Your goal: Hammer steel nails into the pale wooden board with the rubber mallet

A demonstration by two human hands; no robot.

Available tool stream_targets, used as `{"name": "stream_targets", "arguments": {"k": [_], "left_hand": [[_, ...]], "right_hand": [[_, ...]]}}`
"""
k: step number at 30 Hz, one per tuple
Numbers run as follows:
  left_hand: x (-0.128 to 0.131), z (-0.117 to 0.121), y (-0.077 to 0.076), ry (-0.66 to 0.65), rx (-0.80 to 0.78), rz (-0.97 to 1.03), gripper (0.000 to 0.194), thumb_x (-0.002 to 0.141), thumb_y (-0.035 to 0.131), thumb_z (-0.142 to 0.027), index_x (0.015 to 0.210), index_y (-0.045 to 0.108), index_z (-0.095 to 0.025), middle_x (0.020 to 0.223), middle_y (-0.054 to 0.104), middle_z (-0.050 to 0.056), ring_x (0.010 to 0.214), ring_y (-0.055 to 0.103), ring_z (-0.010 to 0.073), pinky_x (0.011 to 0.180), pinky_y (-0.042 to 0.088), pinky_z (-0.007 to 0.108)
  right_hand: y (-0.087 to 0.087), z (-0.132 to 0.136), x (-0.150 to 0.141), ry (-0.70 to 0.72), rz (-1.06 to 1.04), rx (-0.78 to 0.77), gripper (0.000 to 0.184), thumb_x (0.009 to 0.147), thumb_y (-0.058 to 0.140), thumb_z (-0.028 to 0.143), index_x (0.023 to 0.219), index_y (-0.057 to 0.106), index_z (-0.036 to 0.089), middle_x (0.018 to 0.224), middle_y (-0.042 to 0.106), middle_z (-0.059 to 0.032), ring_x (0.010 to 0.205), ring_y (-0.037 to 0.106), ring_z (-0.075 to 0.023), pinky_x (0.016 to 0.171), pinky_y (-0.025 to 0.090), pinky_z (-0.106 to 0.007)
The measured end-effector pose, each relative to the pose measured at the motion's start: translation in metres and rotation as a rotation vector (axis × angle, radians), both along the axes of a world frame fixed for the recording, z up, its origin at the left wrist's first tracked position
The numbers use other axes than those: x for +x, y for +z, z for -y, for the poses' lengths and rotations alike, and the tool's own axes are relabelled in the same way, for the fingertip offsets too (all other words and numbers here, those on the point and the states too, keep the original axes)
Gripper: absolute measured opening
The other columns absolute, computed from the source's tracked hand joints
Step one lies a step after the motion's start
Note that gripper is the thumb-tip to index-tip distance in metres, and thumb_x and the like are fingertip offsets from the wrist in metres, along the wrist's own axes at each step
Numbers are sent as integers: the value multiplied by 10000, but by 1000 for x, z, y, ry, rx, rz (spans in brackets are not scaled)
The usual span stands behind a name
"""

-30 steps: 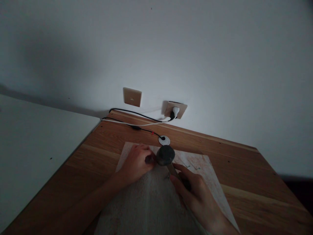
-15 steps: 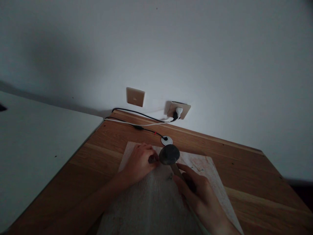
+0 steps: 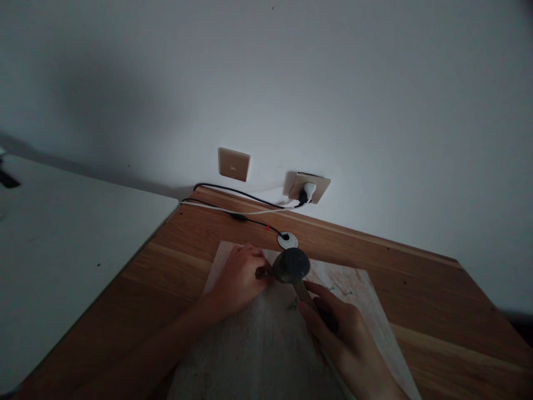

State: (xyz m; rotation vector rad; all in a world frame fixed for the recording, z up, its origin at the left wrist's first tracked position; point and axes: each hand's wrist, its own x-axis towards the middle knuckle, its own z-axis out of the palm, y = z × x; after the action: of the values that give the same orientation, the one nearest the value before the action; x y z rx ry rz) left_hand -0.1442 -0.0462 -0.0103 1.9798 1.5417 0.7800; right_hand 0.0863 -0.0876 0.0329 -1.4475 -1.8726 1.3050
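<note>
My right hand point(image 3: 343, 339) is closed round the handle of a mallet, whose dark round head point(image 3: 291, 265) hovers over a pale board point(image 3: 358, 289) on the wooden desk point(image 3: 175, 244). My left hand point(image 3: 237, 278) rests on the board just left of the mallet head. Its fingers are pinched on a small dark object point(image 3: 262, 272) that I cannot make out. The light is dim.
Behind the board a white cable grommet point(image 3: 287, 240) sits in the desk. A black and a white cable point(image 3: 233, 208) run to a wall socket point(image 3: 308, 188). A second wall plate point(image 3: 234, 164) is to its left. A white surface point(image 3: 62, 250) adjoins the desk's left edge.
The view has drifted slightly, so everything sits a little further right. Both hands and the mallet keep nearly the same pose on the board.
</note>
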Motion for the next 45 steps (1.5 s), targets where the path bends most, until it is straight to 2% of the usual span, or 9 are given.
{"name": "stream_targets", "arguments": {"k": [5,9,15,23,27,32,37,45], "left_hand": [[-1,-1,-1,-10,13,2,151,799,826,-66,795,810,-216,889,773,27,968,701,267,917,444,431],[-1,0,-1,-11,21,17,150,796,829,-70,797,812,-219,882,772,23,963,699,263,900,446,419],[0,0,0,-10,6,-6,168,793,796,-49,773,806,-216,872,769,28,942,695,259,894,449,414],[-1,0,-1,-16,35,6,195,783,758,-29,736,780,-217,859,765,23,924,695,256,885,457,414],[-1,0,-2,-9,42,4,199,783,763,-37,739,788,-229,849,768,18,936,693,261,896,456,425],[-2,0,-3,-10,30,26,188,799,788,-46,762,812,-229,868,779,19,954,698,262,919,453,434],[-2,-1,-5,-16,28,29,198,793,794,-39,756,813,-233,862,777,17,953,695,259,918,446,434],[-2,-1,-3,-21,31,4,199,801,764,-48,757,808,-237,846,765,16,935,691,256,893,458,421]], "right_hand": [[-2,1,-1,-41,-6,13,503,1042,556,566,1284,676,142,626,497,73,518,450,-127,461,307,-259],[-3,0,2,1,4,-12,522,1048,549,575,1314,657,139,634,536,64,504,498,-134,458,356,-260],[-8,-1,4,-7,-4,23,510,1051,541,575,1294,667,146,604,508,78,475,460,-123,438,319,-256],[3,1,-1,-7,18,-6,458,1059,535,525,1273,667,143,635,519,71,526,479,-134,495,303,-284],[1,-1,1,42,39,-11,469,1065,519,532,1283,652,139,645,512,73,530,482,-135,502,296,-285],[-4,-2,2,25,29,0,523,1052,512,569,1292,643,123,630,498,78,507,461,-133,479,296,-278],[-1,-2,2,35,51,9,483,1064,520,538,1273,654,124,632,475,83,528,441,-130,489,282,-278],[2,1,0,25,53,56,428,1065,523,509,1247,680,154,632,522,68,510,494,-137,487,316,-282]]}}
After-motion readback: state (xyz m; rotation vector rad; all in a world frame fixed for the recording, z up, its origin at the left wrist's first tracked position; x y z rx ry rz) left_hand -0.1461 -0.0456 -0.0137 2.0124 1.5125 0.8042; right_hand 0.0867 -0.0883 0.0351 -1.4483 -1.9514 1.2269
